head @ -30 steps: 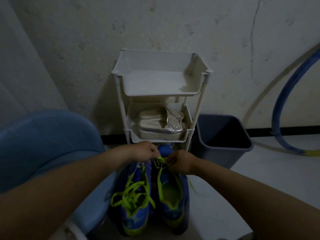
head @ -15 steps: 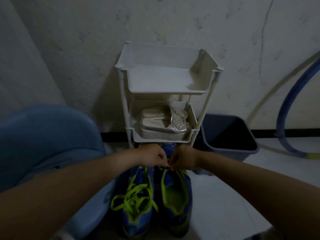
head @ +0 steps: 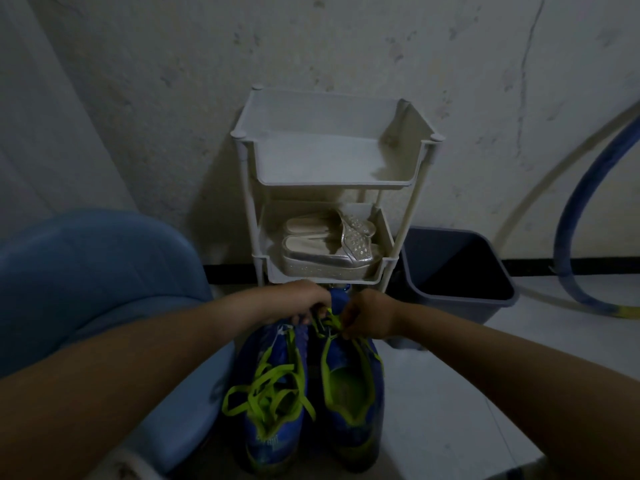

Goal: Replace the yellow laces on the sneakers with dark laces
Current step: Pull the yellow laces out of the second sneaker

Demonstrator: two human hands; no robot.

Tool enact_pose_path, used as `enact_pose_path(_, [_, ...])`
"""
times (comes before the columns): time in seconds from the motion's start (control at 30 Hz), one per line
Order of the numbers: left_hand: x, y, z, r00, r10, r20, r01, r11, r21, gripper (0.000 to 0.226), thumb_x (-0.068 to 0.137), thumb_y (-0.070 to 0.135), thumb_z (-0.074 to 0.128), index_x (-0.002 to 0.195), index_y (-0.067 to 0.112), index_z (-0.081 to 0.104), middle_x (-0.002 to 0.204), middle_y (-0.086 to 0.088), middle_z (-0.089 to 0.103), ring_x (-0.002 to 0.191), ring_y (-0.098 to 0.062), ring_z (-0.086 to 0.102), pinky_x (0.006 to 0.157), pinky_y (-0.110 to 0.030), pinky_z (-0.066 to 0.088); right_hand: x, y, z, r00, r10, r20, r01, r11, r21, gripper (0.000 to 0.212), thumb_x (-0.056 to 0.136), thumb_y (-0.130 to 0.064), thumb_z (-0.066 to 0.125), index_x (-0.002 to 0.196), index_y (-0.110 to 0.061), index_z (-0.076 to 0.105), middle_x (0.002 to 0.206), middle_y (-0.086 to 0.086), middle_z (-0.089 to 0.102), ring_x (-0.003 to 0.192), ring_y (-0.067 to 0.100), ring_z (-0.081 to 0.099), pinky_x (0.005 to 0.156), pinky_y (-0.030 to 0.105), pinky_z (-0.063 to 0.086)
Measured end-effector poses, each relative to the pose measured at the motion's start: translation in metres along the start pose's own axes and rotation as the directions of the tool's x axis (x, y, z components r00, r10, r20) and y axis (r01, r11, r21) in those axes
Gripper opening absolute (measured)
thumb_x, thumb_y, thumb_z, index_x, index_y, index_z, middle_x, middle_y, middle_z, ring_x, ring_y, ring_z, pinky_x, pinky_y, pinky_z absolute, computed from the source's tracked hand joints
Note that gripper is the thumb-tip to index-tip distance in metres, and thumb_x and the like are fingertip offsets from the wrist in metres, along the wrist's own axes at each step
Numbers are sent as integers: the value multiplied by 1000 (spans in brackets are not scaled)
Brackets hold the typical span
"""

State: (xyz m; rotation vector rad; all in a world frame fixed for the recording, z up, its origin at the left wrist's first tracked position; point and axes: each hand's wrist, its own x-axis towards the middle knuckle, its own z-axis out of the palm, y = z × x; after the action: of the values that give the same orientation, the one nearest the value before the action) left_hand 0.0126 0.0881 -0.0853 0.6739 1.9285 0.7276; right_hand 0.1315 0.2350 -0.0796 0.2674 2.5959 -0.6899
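Two blue sneakers with yellow-green trim stand side by side on the floor, heels toward me. The left sneaker (head: pixel 273 403) carries a loose tangle of yellow lace (head: pixel 266 393) over its tongue. On the right sneaker (head: pixel 349 396) only a short piece of yellow lace (head: pixel 329 320) shows near the toe, and its inside is open to view. My left hand (head: pixel 298 303) grips the toe end of the shoes with curled fingers. My right hand (head: pixel 367 317) pinches the yellow lace at the right sneaker's toe. No dark laces are in view.
A white tiered rack (head: pixel 332 181) stands against the wall just beyond the shoes, with silver sandals (head: pixel 329 247) on its middle shelf. A dark bin (head: pixel 457 271) sits to its right, a blue plastic seat (head: pixel 86 282) to my left. A blue hose (head: pixel 575 216) curves along the right wall.
The view has shifted a little. My two hands, pressed together half a second ago, have drawn slightly apart, and the yellow lace shows between them at the right sneaker's toe.
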Motion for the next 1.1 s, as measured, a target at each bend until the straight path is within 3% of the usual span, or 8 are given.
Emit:
enact_pose_path(0.1, [0, 8, 2, 997, 38, 71, -51, 983, 179, 23, 90, 37, 58, 77, 18, 61, 66, 2, 54, 55, -12, 46, 56, -28, 38, -2, 0, -2, 1000, 5, 5, -5, 1000, 0, 24, 87, -26, 71, 110, -20, 72, 98, -6, 65, 90, 7, 57, 80, 22, 44])
enact_pose_path(0.27, [-5, 3, -9, 986, 56, 158, -127, 862, 491, 25, 85, 49, 65, 89, 28, 78, 99, -2, 72, 93, -22, 65, 86, -39, 51, -3, 1, -1, 1000, -10, 13, 10, 1000, 6, 23, 89, -28, 69, 111, -21, 72, 112, -3, 68, 99, 8, 60, 89, 24, 47])
enact_pose_path(0.43, [-5, 6, -12, 989, 142, 40, -148, 945, 293, 16, 91, 28, 63, 80, 26, 74, 77, 3, 65, 66, -12, 56, 67, -26, 45, -3, -3, -1, 1000, -22, 18, 23, 997, -73, 22, 89, -29, 68, 108, -18, 72, 100, -4, 65, 93, 9, 57, 81, 24, 43])
enact_pose_path(0.6, [-10, 9, -31, 964, 182, -193, -174, 983, 58, 21, 95, 14, 56, 80, 12, 70, 67, 7, 60, 62, -8, 52, 52, -14, 40, -3, -2, -1, 1000, -3, 7, 3, 999, -49, 19, 89, -30, 69, 103, -17, 72, 96, -3, 64, 91, 10, 58, 76, 23, 44])
enact_pose_path(0.77, [-6, 3, -28, 970, 177, -167, -132, 959, 251, 17, 92, 20, 60, 78, 17, 69, 76, 4, 61, 70, -8, 55, 54, -14, 40, -3, -1, 0, 999, -1, -40, -1, 999, -36, 21, 92, -33, 64, 98, -15, 73, 90, 0, 65, 83, 9, 59, 70, 20, 44])
enact_pose_path(0.87, [-4, -1, -22, 947, 286, -148, -212, 900, 382, 16, 93, 23, 59, 103, 26, 71, 104, 7, 67, 99, -12, 60, 82, -24, 47, -1, -1, -1, 999, -1, -55, 0, 1000, -26, 17, 91, -34, 66, 79, -22, 69, 83, -4, 64, 78, 8, 58, 68, 19, 44])
enact_pose_path(0.97, [-6, 4, -11, 939, 332, -93, -266, 870, 416, 46, 90, 14, 53, 131, 32, 58, 132, 7, 59, 119, -12, 53, 103, -34, 44, 2, -4, -3, 992, 5, -129, 1, 999, 43, 21, 88, -30, 70, 70, -22, 65, 75, -4, 62, 74, 10, 58, 69, 23, 46])
enact_pose_path(1.1, [-7, 9, 1, 900, 427, -82, -341, 811, 476, 25, 92, 37, 56, 116, 37, 64, 92, 8, 70, 83, -11, 64, 77, -38, 53, 0, -11, -9, 977, 18, -213, 16, 987, 158, 29, 88, -24, 70, 62, -30, 57, 64, -9, 56, 62, 5, 53, 71, 27, 48])
